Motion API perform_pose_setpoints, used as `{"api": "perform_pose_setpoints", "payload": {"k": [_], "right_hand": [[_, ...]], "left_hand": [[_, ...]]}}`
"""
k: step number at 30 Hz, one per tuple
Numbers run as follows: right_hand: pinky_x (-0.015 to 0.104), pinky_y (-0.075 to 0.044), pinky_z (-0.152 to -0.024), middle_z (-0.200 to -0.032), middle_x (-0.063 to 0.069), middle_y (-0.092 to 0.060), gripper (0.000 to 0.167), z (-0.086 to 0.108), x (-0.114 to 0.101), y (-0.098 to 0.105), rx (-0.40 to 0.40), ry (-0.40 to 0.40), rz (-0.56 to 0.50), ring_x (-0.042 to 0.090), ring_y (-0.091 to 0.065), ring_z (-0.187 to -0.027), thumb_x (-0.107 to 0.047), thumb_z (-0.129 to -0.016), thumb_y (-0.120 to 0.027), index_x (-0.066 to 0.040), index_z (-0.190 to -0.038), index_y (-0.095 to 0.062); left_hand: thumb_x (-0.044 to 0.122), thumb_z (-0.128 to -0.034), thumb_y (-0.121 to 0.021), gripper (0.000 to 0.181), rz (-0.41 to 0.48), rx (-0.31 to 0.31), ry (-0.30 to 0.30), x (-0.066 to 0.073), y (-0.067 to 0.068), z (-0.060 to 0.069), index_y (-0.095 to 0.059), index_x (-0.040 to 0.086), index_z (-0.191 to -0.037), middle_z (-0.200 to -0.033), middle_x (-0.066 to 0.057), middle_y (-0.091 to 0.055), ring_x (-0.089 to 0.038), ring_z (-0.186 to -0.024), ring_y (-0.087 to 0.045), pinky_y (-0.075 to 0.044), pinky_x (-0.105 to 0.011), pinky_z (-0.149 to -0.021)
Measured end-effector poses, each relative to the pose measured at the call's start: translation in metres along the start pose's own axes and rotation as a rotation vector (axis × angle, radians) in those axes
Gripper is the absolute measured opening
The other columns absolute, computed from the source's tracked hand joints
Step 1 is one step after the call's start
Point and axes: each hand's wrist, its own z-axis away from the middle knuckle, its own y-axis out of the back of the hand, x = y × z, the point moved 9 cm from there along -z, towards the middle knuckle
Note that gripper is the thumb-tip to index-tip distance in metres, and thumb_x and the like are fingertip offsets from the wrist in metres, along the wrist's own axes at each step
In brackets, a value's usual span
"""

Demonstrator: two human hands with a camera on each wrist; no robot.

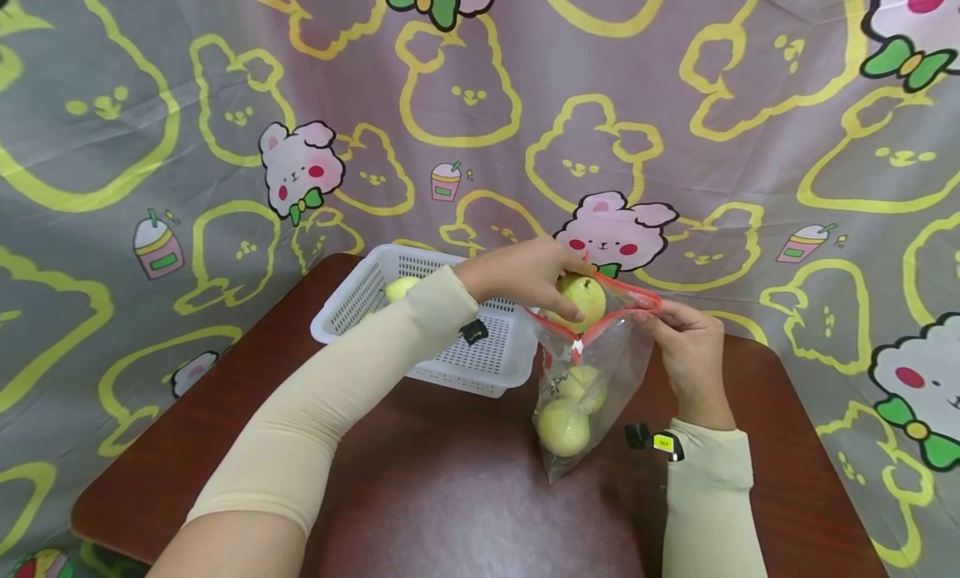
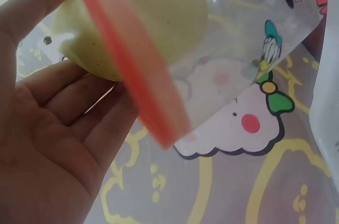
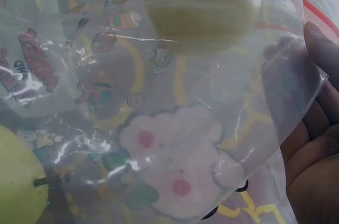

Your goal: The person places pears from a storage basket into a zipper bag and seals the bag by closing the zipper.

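Note:
My left hand (image 1: 528,274) grips a yellow-green pear (image 1: 583,303) in the mouth of a clear zip bag (image 1: 622,353). In the left wrist view the bag's red edge (image 2: 135,70) crosses in front of that pear (image 2: 87,49), so part of it shows through the plastic. My right hand (image 1: 693,353) pinches the rim on the right side and holds the bag up, its mouth spread. Lower in the bag rest two more pears, one (image 1: 564,428) in front of the other (image 1: 583,386). Cartoon prints (image 3: 39,60) cover the plastic in the right wrist view.
A white slotted basket (image 1: 480,382) stands on the brown table (image 1: 450,478), left of the bag. Inside it a pear (image 1: 401,289) shows, partly hidden by my left sleeve. A patterned curtain (image 1: 480,186) hangs close behind the table.

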Motion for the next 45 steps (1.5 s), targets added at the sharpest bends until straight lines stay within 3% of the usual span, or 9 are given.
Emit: {"api": "perform_pose_setpoints", "payload": {"k": [6,13,22,36,41,45], "right_hand": [[0.027,-0.054,-0.079,-0.092,0.011,-0.073,0.025,-0.003,-0.002,-0.005,-0.027,0.013,-0.045,0.021,-0.071,-0.088,0.016,-0.078,-0.071,0.020,-0.103,-0.066],[0.027,-0.054,-0.078,-0.091,0.010,-0.073,0.024,-0.005,-0.004,-0.007,-0.031,0.011,-0.043,0.021,-0.071,-0.086,0.015,-0.079,-0.071,0.019,-0.102,-0.066],[0.027,-0.054,-0.078,-0.092,0.010,-0.073,0.022,-0.007,-0.006,-0.010,-0.039,0.022,-0.043,0.021,-0.071,-0.085,0.016,-0.079,-0.071,0.020,-0.100,-0.066],[0.026,-0.054,-0.077,-0.090,0.008,-0.074,0.022,-0.001,0.001,-0.006,-0.028,-0.004,-0.004,0.019,-0.071,-0.085,0.015,-0.079,-0.072,0.019,-0.100,-0.066],[0.027,-0.054,-0.079,-0.090,0.010,-0.073,0.022,-0.001,0.000,-0.007,-0.044,0.009,-0.023,0.020,-0.070,-0.085,0.015,-0.080,-0.070,0.021,-0.101,-0.065],[0.027,-0.054,-0.078,-0.090,0.011,-0.073,0.021,-0.002,0.000,-0.009,-0.059,0.019,-0.046,0.021,-0.070,-0.085,0.016,-0.081,-0.069,0.022,-0.100,-0.064]], "left_hand": [[0.041,-0.0785,-0.079,0.051,-0.016,0.002,-0.039,0.003,-0.005,-0.006,-0.067,0.013,-0.120,-0.087,0.007,-0.061,-0.009,-0.073,-0.050,-0.042,-0.023,-0.064],[0.040,-0.0778,-0.079,0.043,-0.015,0.004,-0.036,0.002,-0.010,-0.011,-0.069,0.018,-0.113,-0.085,0.007,-0.059,-0.009,-0.074,-0.049,-0.041,-0.024,-0.064],[0.039,-0.0789,-0.078,0.049,-0.018,-0.017,-0.039,-0.003,-0.022,-0.015,-0.066,0.023,-0.124,-0.089,0.010,-0.061,-0.007,-0.068,-0.048,-0.040,-0.024,-0.061],[0.029,-0.0792,-0.077,0.040,-0.005,-0.061,-0.093,0.003,-0.048,-0.030,-0.069,0.018,-0.117,-0.091,0.013,-0.062,-0.006,-0.075,-0.049,-0.040,-0.022,-0.067],[0.020,-0.0804,-0.072,0.029,-0.017,-0.037,-0.117,0.003,-0.053,-0.037,-0.072,0.019,-0.109,-0.084,0.011,-0.061,-0.006,-0.072,-0.047,-0.038,-0.022,-0.067],[0.023,-0.0847,-0.071,0.021,0.010,-0.036,-0.120,0.000,-0.060,-0.043,-0.072,0.021,-0.106,-0.082,0.011,-0.059,-0.005,-0.072,-0.047,-0.039,-0.020,-0.069]]}}
